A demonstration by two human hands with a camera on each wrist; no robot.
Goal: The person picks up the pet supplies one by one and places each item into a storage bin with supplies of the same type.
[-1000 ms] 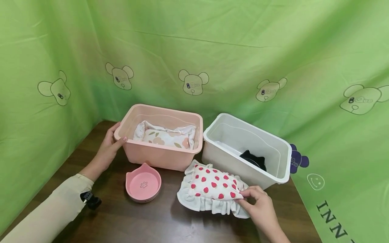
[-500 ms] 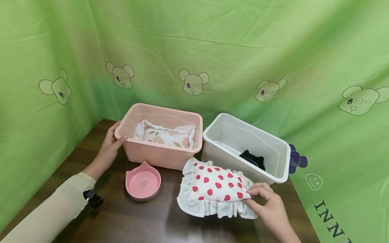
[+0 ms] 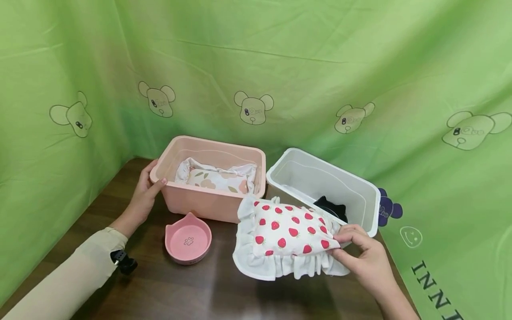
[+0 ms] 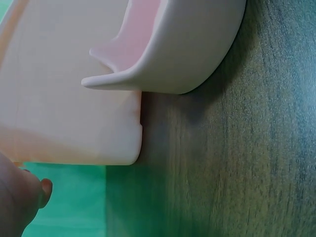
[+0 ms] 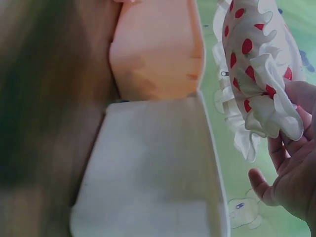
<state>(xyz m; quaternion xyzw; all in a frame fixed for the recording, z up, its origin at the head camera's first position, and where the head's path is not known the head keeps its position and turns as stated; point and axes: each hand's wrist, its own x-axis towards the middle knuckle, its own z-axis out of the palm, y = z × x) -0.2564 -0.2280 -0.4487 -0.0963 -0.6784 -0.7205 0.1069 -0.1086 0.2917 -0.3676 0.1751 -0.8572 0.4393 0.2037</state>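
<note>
My left hand (image 3: 143, 191) grips the left end of a pink plastic bin (image 3: 204, 204), its thumb over the rim. Inside that bin lies a small floral pillow (image 3: 219, 181) with a white frill. A corner of a ruffled strawberry-print pillow (image 3: 291, 229) is pinched between the thumb and fingers of my right hand (image 3: 370, 260). Raised off the table, the pillow overlaps the front of the white bin (image 3: 320, 175) in the head view. The right wrist view has the pillow (image 5: 252, 69) above the level of the bins. A black cat-eared bowl (image 3: 332, 208) sits in the white bin.
A pink cat-eared bowl (image 3: 188, 240) with a paw print stands on the dark wooden table (image 3: 172, 293), in front of the pink bin. Green cloth (image 3: 304, 58) with bear faces hangs behind and at both sides. The two bins stand side by side.
My right hand has lifted the strawberry pillow higher and moved it slightly right, so it now overlaps the white bin's rim. The left hand stays on the pink bin.
</note>
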